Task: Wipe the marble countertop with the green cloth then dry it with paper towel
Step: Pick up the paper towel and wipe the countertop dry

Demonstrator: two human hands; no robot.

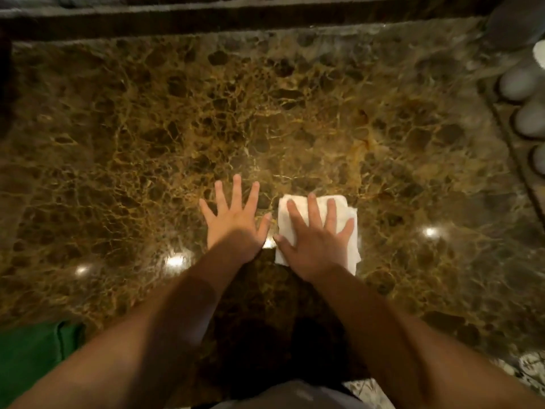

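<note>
The brown veined marble countertop (182,119) fills the view. My right hand (317,242) lies flat, fingers spread, pressing on a folded white paper towel (349,219) near the counter's middle front. Just to its left, my left hand (233,219) rests palm down on bare marble with fingers spread and nothing in it. The green cloth (32,358) lies at the front left corner of the counter, away from both hands and partly hidden by my left forearm.
A tray (513,143) holding several white eggs (519,82) stands along the right edge. A raised dark ledge (236,17) runs along the back of the counter. Patterned floor (528,370) shows at the bottom right.
</note>
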